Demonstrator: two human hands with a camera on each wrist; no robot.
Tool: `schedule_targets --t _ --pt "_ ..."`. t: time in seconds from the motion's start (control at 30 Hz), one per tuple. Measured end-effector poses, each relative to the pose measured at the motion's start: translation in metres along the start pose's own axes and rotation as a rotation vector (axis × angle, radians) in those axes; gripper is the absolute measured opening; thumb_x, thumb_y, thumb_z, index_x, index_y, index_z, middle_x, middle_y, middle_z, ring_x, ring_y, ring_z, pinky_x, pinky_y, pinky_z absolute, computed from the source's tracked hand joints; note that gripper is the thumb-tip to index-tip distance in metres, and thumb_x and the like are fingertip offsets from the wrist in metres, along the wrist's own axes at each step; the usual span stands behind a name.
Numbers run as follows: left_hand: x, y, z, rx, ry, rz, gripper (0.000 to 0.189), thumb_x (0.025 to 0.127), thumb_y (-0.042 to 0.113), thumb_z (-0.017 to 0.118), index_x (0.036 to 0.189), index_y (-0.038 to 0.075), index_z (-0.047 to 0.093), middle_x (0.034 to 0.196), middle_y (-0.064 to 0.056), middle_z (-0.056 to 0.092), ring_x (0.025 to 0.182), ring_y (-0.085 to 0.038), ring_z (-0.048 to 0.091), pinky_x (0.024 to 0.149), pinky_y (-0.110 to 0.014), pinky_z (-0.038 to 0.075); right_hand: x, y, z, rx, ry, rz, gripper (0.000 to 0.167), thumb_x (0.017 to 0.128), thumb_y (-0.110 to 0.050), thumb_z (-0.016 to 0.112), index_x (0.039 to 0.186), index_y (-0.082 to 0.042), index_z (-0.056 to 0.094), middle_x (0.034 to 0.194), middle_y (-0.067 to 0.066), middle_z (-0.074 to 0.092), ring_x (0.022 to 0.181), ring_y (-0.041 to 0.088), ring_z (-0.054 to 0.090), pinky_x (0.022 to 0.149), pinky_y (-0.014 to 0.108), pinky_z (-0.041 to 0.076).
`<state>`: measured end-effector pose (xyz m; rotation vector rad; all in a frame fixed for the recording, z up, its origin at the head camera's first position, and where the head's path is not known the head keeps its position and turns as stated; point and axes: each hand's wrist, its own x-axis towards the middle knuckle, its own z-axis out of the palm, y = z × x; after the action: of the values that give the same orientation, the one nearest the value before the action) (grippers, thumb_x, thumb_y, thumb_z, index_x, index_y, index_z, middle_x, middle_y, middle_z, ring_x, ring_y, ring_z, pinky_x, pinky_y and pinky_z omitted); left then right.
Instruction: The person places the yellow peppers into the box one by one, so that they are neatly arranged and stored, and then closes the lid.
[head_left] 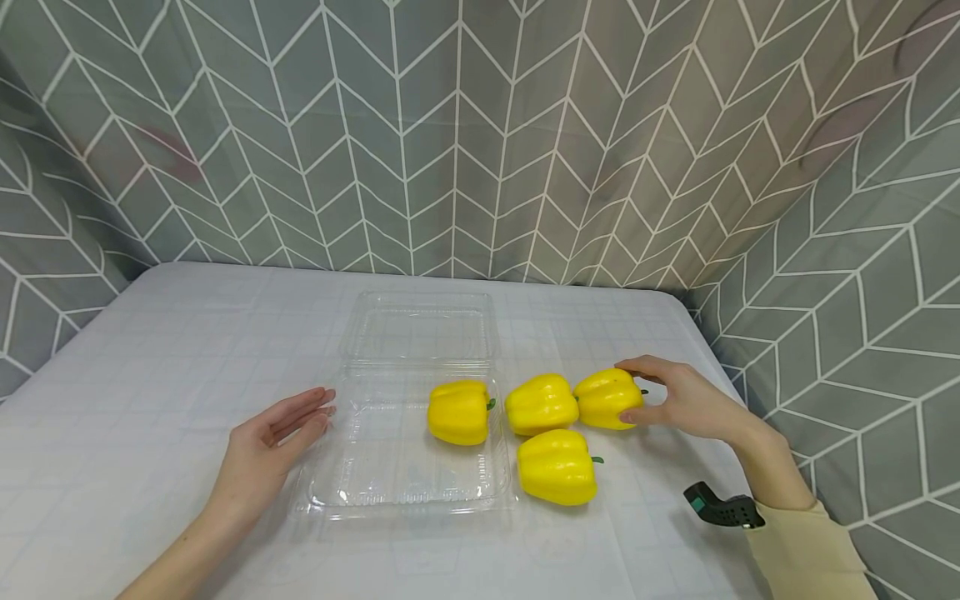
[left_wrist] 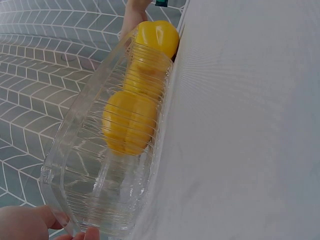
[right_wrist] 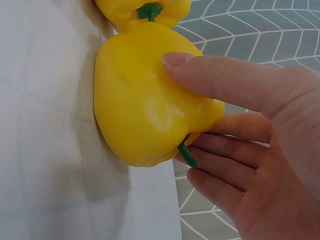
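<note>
A clear plastic clamshell container (head_left: 401, 479) lies with its lid (head_left: 420, 329) folded back. One yellow bell pepper (head_left: 456, 414) sits inside its base, toward the right wall. My left hand (head_left: 266, 446) is at the base's left edge, fingers fairly straight; whether they touch the plastic I cannot tell. My right hand (head_left: 686, 400) grips the rightmost yellow bell pepper (right_wrist: 145, 100), thumb (right_wrist: 215, 77) on one side and fingers on the other, near its green stem. That pepper touches a second one (head_left: 542, 405) on its left. Another pepper (head_left: 557, 468) lies nearer, just right of the container.
A white cloth (head_left: 187, 333) covers the table. Patterned grey curtains (head_left: 450, 150) hang behind and along both sides, close to the table's edges. A black band (head_left: 723, 507) with a green patch is at my right wrist, beside a beige sleeve (head_left: 810, 554).
</note>
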<state>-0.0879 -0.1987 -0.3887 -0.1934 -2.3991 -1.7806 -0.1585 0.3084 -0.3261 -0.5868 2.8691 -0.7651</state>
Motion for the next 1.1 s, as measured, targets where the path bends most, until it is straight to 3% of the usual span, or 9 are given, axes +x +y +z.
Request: schedule_targets --t 0.57,1.1 --pt "-0.0003 0.0004 -0.0004 -0.017 -0.001 -0.038 0.044 0.099 0.016 0.065 0.139 0.002 0.055 0.130 0.010 0.067 0.110 0.003 0.065 0.090 -0.013 0.055 0.0001 -0.0003 -0.0004 0.003 -0.004 0.013 0.070 0.080 -0.039 0.084 0.136 -0.004 0.057 0.133 0.014 0.062 0.125 0.042 0.054 0.104 0.063 0.045" --pt "0.0001 -0.0001 -0.0003 -0.014 -0.005 -0.019 0.044 0.099 0.017 0.065 0.139 0.002 0.055 0.130 0.008 0.067 0.110 0.003 0.065 0.090 -0.014 0.055 0.0005 -0.0010 0.0015 0.000 0.010 0.039 0.069 0.079 -0.038 0.085 0.134 -0.006 0.058 0.131 0.011 0.063 0.124 0.040 0.054 0.105 0.063 0.045"
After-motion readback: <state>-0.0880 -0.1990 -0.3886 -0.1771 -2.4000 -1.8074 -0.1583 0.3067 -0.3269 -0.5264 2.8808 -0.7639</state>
